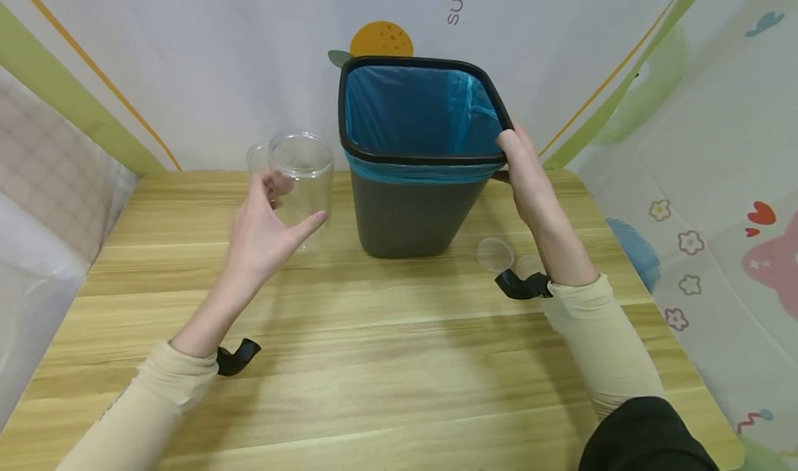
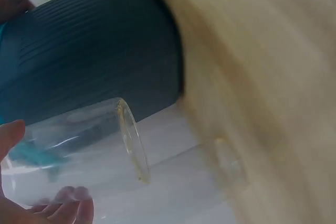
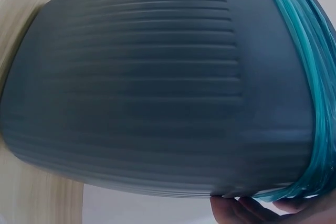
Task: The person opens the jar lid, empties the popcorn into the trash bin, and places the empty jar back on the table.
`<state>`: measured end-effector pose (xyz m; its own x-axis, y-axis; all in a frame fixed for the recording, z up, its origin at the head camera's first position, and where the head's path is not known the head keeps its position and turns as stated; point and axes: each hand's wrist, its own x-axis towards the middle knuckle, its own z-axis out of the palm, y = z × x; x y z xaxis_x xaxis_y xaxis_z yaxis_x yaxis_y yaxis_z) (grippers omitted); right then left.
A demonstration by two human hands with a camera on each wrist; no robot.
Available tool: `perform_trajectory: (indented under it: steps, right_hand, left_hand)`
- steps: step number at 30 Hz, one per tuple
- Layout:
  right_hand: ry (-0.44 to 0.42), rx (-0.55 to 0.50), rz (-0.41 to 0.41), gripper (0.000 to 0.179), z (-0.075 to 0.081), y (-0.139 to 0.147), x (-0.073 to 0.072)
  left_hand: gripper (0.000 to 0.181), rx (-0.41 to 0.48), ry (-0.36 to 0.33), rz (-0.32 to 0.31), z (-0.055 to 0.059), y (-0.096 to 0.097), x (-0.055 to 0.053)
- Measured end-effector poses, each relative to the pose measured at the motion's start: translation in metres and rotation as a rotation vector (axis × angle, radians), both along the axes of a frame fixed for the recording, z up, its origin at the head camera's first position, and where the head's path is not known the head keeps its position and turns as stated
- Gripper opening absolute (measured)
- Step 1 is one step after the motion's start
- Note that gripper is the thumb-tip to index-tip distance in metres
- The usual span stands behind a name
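The clear jar [image 1: 302,180] is in the left hand [image 1: 264,232], held just above the table [image 1: 399,360], to the left of the bin [image 1: 411,208]. Its long axis is approx. vertical in the head view, the wide end up; in the left wrist view the jar [image 2: 79,150] is seen from the side, its round rim toward the bin [image 2: 94,51]. Thumb and fingers [image 2: 71,208] curl round the jar wall, a firm hold. Inside the jar nothing can be seen.

The right hand [image 1: 524,173] grips the bin's black rim at the right near corner, fingers [image 3: 247,208] wrapped under the edge. The bin is dark grey w/ ribbed sides, tilted slightly, and lined w/ a blue bag [image 1: 418,111]; the bag looks empty.

A second clear jar [image 1: 257,158] stands behind the first. Two small clear lids [image 1: 495,254] lie flat near the right wrist.

The table is light wood w/ planks. Behind and at the sides hang printed white cloths [image 1: 187,55] w/ cartoon pictures.
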<state>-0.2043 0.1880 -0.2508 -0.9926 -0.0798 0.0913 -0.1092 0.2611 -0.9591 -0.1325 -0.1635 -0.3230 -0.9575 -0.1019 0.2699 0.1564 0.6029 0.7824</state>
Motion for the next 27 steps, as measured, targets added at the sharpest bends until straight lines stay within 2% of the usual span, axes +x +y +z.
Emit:
perform_trajectory:
  steps: [6, 10, 19, 27]
  right_hand:
    - [-0.008, -0.007, -0.014, 0.064, 0.000, 0.001, 0.000]
    - [-0.006, -0.013, -0.019, 0.063, 0.000, 0.000, -0.001]
    - [-0.009, -0.019, -0.014, 0.060, -0.002, 0.000, -0.002]
    - [0.002, -0.029, -0.004, 0.060, -0.002, 0.001, -0.003]
  left_hand:
    - [0.091, 0.004, -0.064, -0.053, -0.024, 0.006, -0.002]
    - [0.091, -0.008, -0.101, -0.060, -0.032, 0.008, -0.004]
    - [0.086, -0.027, -0.125, -0.076, -0.044, 0.008, -0.012]
    - [0.082, -0.044, -0.094, -0.083, -0.049, 0.011, -0.013]
